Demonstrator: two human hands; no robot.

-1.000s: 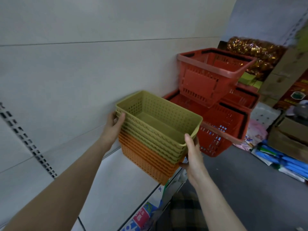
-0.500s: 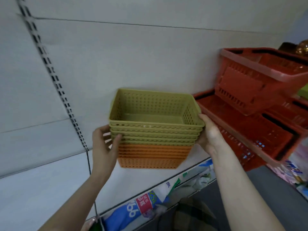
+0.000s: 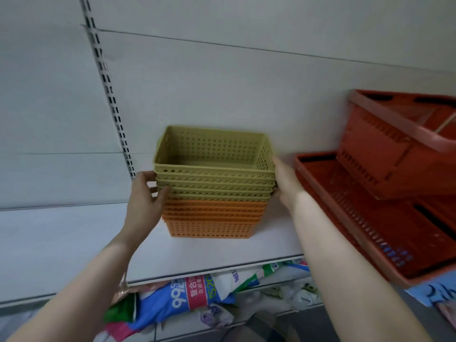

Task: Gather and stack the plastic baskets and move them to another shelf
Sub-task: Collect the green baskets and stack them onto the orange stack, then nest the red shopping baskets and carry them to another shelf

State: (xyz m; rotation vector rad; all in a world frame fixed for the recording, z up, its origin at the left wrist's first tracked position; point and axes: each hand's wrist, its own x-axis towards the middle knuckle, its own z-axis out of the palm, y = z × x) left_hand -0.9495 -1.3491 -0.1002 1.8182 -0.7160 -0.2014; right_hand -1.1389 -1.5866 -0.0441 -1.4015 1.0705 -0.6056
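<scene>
A nested stack of perforated plastic baskets (image 3: 214,186), green ones above orange ones, sits upright on the white shelf (image 3: 74,243).

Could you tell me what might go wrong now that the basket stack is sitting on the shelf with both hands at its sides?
1. The left hand and right hand press only the green baskets; lifting might leave the orange baskets behind.
2. The red shopping baskets sit close on the right, so a sideways shift might bump them.
</scene>
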